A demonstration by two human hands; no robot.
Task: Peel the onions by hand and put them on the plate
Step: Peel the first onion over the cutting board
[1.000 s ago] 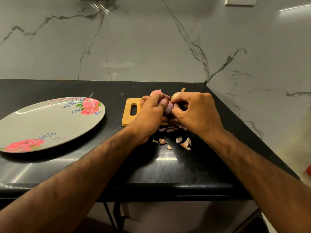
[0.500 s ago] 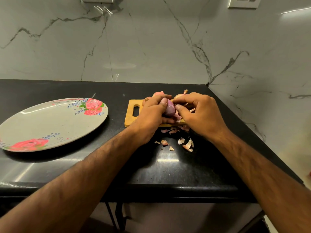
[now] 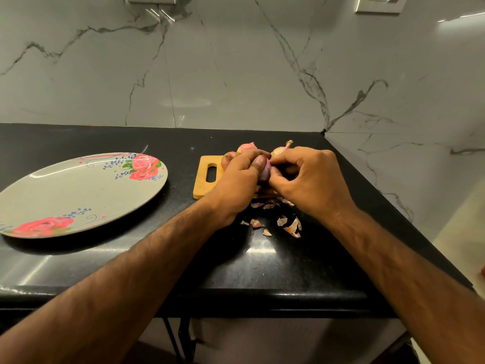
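In the head view, a small purple onion (image 3: 264, 173) is held above the near edge of a wooden cutting board (image 3: 204, 185). It is gripped by the left hand (image 3: 237, 178), with the thumb laid across its top. The right hand (image 3: 311, 179) is curled in against it, and its fingertips appear to be pinching at the skin on the onion's right side; the exact contact is hidden by the fingers.

Three unpeeled onions (image 3: 246, 147) are seen on the far part of the board, behind the hands. Torn peelings (image 3: 290, 226) are scattered on the black table (image 3: 262, 264) just in front of the board. The flowered plate (image 3: 52, 195) lies well apart to the left, and no onion is seen on it.

The onion is judged light, firm and smooth, and likely slippery once bared. The dry skin is judged thin and brittle, apt to tear off in flakes. A hold round the body is best kept by one hand, while the skin is lifted from a loose edge near the tip or root.
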